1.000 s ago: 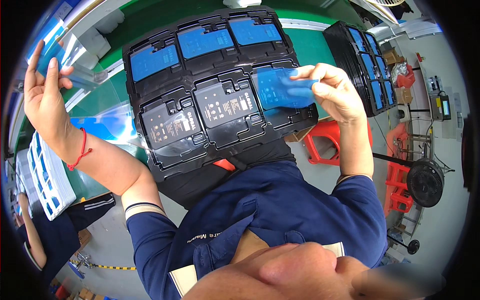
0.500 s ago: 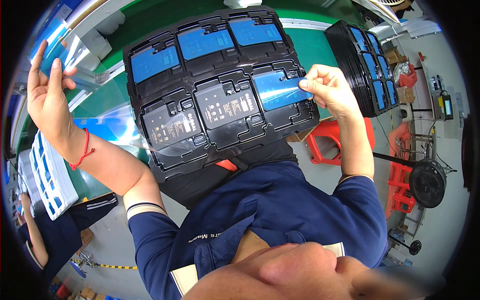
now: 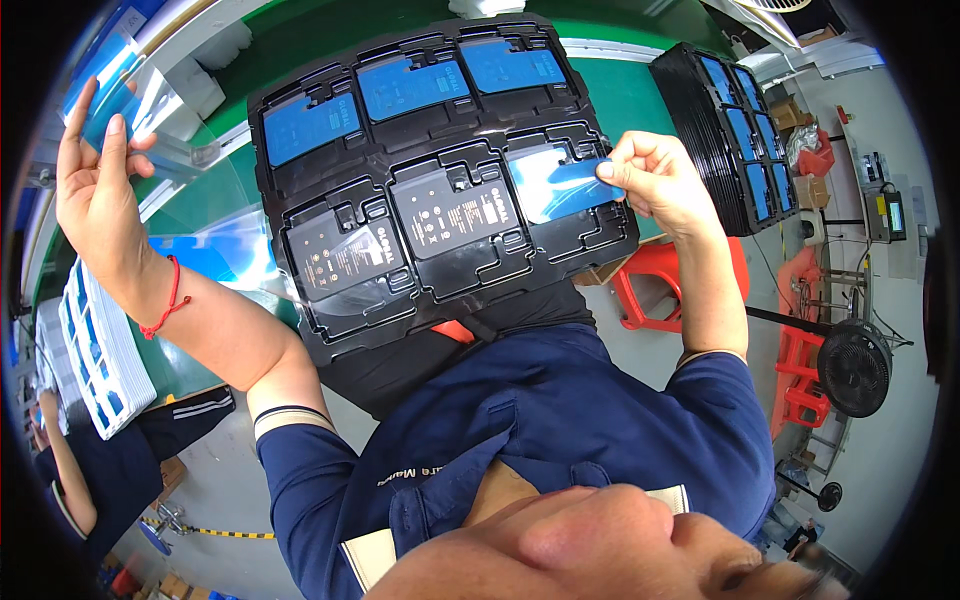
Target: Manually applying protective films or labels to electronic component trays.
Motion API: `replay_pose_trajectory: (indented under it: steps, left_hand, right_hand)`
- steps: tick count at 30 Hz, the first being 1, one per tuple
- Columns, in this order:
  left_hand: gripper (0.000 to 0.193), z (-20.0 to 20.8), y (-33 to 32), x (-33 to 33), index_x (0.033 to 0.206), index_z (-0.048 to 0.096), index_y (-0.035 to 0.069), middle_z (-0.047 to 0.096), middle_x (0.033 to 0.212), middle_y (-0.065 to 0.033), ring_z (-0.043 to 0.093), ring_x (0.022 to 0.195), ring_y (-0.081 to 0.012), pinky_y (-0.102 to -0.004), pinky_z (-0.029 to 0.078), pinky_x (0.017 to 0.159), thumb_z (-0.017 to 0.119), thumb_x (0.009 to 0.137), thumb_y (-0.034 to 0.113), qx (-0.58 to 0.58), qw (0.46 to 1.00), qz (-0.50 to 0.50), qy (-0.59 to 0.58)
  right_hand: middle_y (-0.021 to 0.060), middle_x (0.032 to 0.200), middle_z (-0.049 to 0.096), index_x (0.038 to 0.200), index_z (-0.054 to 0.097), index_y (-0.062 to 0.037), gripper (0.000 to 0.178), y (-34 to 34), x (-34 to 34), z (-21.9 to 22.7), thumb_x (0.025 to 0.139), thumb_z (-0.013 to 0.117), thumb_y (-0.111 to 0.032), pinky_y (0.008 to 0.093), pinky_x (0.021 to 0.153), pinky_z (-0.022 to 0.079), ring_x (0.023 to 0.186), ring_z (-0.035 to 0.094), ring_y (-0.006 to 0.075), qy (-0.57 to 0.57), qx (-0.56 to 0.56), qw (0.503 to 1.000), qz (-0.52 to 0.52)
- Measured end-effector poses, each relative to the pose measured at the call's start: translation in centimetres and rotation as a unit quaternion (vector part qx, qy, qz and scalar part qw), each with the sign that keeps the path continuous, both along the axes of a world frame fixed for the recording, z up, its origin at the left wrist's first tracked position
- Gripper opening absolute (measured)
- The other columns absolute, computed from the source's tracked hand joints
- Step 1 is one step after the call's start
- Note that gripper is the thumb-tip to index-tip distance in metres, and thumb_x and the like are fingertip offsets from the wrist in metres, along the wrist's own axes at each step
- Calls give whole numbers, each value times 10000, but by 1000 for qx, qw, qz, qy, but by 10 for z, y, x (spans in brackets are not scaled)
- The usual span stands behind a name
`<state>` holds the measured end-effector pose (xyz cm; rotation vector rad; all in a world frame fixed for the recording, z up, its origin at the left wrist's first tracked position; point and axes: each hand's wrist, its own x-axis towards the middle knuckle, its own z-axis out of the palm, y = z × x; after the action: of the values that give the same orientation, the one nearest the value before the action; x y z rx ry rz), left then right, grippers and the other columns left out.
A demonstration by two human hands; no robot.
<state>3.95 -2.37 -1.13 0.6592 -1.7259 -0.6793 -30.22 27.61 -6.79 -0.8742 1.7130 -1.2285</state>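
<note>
My right hand (image 3: 655,175) pinches the right edge of a shiny blue film (image 3: 568,190) over the near-row right pocket of a black plastic tray (image 3: 400,140). Bright glare crosses the film, which looks partly lifted. Beside it, two flat dark grey panels with white printing, the middle panel (image 3: 455,213) and the left panel (image 3: 342,255), lie bare of blue. A blue-faced panel (image 3: 412,88) sits in the far row between two alike. My left hand (image 3: 105,195) is raised with fingers spread; clear plastic film (image 3: 175,125) is behind it, and whether it sticks to the fingers I cannot tell.
A stack of black trays (image 3: 700,140) with blue-faced panels stands at right. White trays (image 3: 105,350) are stacked at left on the green table (image 3: 185,365). Red stools (image 3: 640,290) and a black fan (image 3: 855,365) are at right. Another person's arm (image 3: 70,465) shows at lower left.
The blue film under my right hand now catches much more glare and appears more raised from its panel. Both hands have hardly moved.
</note>
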Motion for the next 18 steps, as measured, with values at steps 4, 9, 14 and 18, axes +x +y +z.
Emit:
replay_pose_trajectory:
  steps: [4,9,14,18]
  left_hand:
    - [357,1,2,-1,1250,525,2,666,982,-125,613,628,-82,-158,456,556,565,896,29,-3,1000,-1,3]
    - [359,0,2,0,1251,527,7,665,969,-120,613,626,-83,-161,459,558,569,895,32,0,1000,5,-2]
    - [362,-1,2,1,1252,530,13,665,949,-113,617,631,-84,-162,460,560,572,893,35,1,1000,-6,5]
    - [369,-2,0,2,1255,527,13,662,929,-109,622,640,-88,-165,458,555,575,890,30,7,1000,2,-18]
  right_hand:
    - [-21,553,547,736,603,-35,146,-1,2,6,794,706,-120,166,381,275,424,418,4,25,30,999,8]
    - [-35,542,537,713,582,-54,169,-3,10,7,798,713,-119,157,360,255,404,390,-7,75,1,997,12]
    - [-10,607,585,726,603,-18,127,-2,12,7,796,686,-82,186,500,398,542,515,27,128,32,991,15]
    - [8,582,585,715,604,-13,145,-3,17,8,767,709,-99,205,501,417,537,536,48,240,66,969,8]
